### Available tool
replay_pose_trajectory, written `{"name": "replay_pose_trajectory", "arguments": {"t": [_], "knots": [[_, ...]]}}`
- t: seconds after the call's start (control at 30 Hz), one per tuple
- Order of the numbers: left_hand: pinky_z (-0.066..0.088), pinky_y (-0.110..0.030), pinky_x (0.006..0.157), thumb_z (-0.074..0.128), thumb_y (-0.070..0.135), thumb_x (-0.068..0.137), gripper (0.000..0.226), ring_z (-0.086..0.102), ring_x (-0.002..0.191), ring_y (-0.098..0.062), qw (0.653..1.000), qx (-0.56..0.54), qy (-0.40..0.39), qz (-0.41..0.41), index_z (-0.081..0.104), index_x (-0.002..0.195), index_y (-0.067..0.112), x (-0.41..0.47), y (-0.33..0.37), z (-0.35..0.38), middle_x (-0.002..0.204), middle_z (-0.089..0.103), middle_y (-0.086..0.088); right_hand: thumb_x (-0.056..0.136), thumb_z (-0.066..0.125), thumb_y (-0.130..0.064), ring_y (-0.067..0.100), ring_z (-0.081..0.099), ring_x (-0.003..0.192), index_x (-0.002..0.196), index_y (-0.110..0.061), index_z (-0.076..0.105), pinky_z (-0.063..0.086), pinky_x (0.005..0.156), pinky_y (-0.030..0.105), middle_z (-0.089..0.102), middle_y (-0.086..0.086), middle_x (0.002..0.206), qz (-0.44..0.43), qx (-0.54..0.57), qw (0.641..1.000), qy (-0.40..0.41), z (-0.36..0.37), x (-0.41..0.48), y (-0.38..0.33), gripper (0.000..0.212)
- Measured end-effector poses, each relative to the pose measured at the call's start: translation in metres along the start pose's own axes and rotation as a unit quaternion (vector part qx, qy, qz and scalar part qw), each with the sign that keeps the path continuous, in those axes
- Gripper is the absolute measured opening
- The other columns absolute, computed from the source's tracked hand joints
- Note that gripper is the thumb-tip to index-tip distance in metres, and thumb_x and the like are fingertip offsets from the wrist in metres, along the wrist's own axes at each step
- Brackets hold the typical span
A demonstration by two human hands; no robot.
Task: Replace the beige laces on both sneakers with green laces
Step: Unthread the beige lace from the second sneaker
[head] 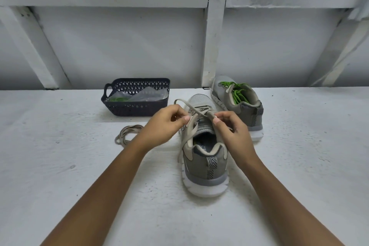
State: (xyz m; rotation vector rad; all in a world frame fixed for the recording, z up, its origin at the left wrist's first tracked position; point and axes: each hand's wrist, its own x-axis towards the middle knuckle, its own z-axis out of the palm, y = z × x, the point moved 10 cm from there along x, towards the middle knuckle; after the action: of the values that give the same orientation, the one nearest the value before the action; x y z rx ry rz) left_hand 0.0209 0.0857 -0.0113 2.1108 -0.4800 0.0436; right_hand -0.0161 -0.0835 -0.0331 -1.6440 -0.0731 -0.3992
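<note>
Hands on near sneaker (203,158), heel toward me: left hand (165,124) and right hand (229,128) each pinch its beige lace (199,115) above the tongue. Far sneaker (237,102) carries green lace (237,92). Loose beige lace (127,133) lies left; basket (137,106) behind.
</note>
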Motion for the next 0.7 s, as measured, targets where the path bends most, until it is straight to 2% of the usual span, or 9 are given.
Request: {"name": "replay_pose_trajectory", "arguments": {"t": [0.1,0.17,0.23,0.3,0.37,0.43,0.5,0.6,0.7], "knots": [[0.037,-0.012,0.064,0.052,0.021,0.096,0.017,0.045,0.07,0.003,0.996,0.006,0.089,-0.016,0.051,0.08,0.026,-0.001,-0.007,-0.017,0.085,0.051,0.006,0.09,0.06,-0.015,-0.008,0.056,0.073,0.087,-0.025,0.061,0.045,0.066,0.007,0.062,-0.006,0.084,0.003,0.0,1.0,-0.003,0.0,0.0,0.0,0.01],[0.041,-0.021,0.07,0.048,0.021,0.097,0.016,0.049,0.076,-0.003,0.979,-0.07,0.183,-0.059,0.051,0.082,0.024,-0.005,-0.02,-0.04,0.09,0.054,0.002,0.09,0.06,-0.014,-0.008,0.056,0.073,0.087,-0.025,0.061,0.045,0.067,0.007,0.062,-0.006,0.084,0.004,0.001,1.0,-0.004,0.0,0.0,-0.001,0.011],[0.043,-0.026,0.074,0.048,0.017,0.097,0.019,0.052,0.078,-0.002,0.958,-0.149,0.227,-0.091,0.053,0.08,0.024,-0.011,-0.03,-0.051,0.091,0.058,0.003,0.09,0.06,-0.015,-0.007,0.056,0.073,0.087,-0.025,0.061,0.046,0.067,0.008,0.062,-0.006,0.084,0.005,-0.002,1.0,-0.003,0.0,0.0,-0.001,0.011],[0.044,-0.02,0.076,0.05,0.01,0.095,0.02,0.054,0.083,0.001,0.962,-0.16,0.206,-0.079,0.057,0.083,0.024,-0.013,-0.026,-0.047,0.105,0.059,-0.003,0.09,0.06,-0.015,-0.004,0.057,0.075,0.088,-0.024,0.061,0.046,0.068,0.008,0.063,-0.005,0.084,0.005,-0.006,1.0,-0.002,0.0,0.0,0.0,0.009],[0.042,-0.024,0.091,0.055,0.008,0.092,0.02,0.051,0.099,-0.006,0.982,-0.084,0.163,-0.033,0.062,0.088,0.026,-0.013,-0.013,-0.038,0.118,0.052,-0.006,0.09,0.06,-0.016,-0.001,0.057,0.077,0.088,-0.023,0.062,0.046,0.07,0.01,0.063,-0.004,0.085,0.007,-0.01,1.0,-0.003,-0.001,0.0,0.001,0.007],[0.03,-0.024,0.097,0.061,0.019,0.09,0.012,0.04,0.112,-0.01,0.993,0.003,0.117,0.006,0.064,0.088,0.03,-0.013,-0.002,-0.022,0.117,0.048,0.003,0.09,0.06,-0.016,-0.002,0.057,0.077,0.087,-0.024,0.061,0.046,0.07,0.01,0.063,-0.004,0.085,0.006,-0.015,1.0,-0.003,-0.001,0.0,0.001,0.008],[0.023,-0.018,0.091,0.063,0.029,0.088,0.004,0.034,0.112,-0.007,0.995,0.038,0.095,0.009,0.063,0.086,0.032,-0.013,-0.001,-0.01,0.112,0.048,0.011,0.09,0.06,-0.015,-0.003,0.057,0.077,0.087,-0.026,0.061,0.046,0.069,0.009,0.064,-0.004,0.086,0.003,-0.018,1.0,-0.002,-0.001,0.0,0.0,0.011],[0.028,-0.023,0.09,0.059,0.025,0.092,0.009,0.036,0.11,-0.01,0.994,0.045,0.095,0.005,0.058,0.084,0.027,-0.012,-0.003,-0.005,0.105,0.047,0.012,0.09,0.06,-0.016,-0.005,0.058,0.078,0.086,-0.028,0.061,0.046,0.069,0.009,0.064,-0.006,0.087,-0.001,-0.025,1.0,-0.005,-0.001,0.0,-0.001,0.013],[0.038,-0.035,0.094,0.051,0.017,0.096,0.009,0.045,0.107,-0.02,0.988,0.013,0.154,-0.007,0.053,0.088,0.02,-0.012,-0.005,-0.021,0.101,0.048,0.006,0.09,0.06,-0.016,-0.005,0.057,0.078,0.086,-0.028,0.062,0.046,0.069,0.008,0.064,-0.006,0.087,-0.001,-0.029,1.0,-0.006,-0.001,0.001,0.0,0.013]]}}
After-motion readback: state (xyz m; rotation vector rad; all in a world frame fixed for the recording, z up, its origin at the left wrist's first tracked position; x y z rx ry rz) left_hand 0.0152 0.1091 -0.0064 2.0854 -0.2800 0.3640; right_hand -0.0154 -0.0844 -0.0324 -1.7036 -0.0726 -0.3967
